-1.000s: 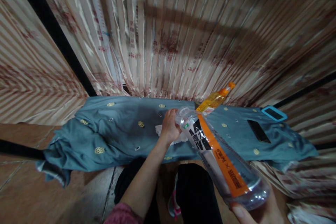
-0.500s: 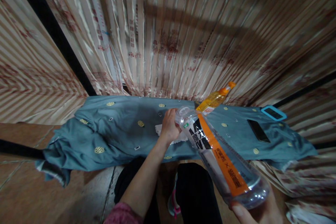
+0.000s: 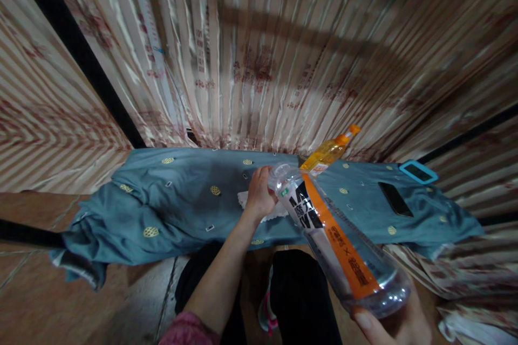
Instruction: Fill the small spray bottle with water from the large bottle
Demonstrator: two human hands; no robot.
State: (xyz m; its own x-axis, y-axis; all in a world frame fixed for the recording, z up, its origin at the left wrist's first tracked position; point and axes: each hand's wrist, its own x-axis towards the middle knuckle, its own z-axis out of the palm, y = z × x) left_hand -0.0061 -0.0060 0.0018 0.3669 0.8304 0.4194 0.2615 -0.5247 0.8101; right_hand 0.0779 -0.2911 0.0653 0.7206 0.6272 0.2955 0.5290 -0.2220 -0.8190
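A large clear plastic bottle (image 3: 340, 237) with an orange, white and black label is held tilted across the view, its open neck toward the upper left. At the neck, my left hand (image 3: 261, 194) is closed around it, partly hidden behind the bottle. The bottle's base rests in my right hand (image 3: 399, 318), with the thumb pressed on the near side. Beneath the left hand lies a white scalloped cloth (image 3: 275, 212), mostly covered. Behind the bottle stands a smaller bottle of yellow liquid (image 3: 326, 153) with an orange pump top.
A blue-green pineapple-print cloth (image 3: 182, 199) covers the long bench. On its right end lie a black phone (image 3: 395, 199) and a blue-framed device (image 3: 418, 171). Pleated curtains (image 3: 259, 64) hang close behind, with dark poles (image 3: 81, 48) at the sides.
The view has shifted slightly, so everything sits a little further left. Both hands keep the same hold on the large bottle.
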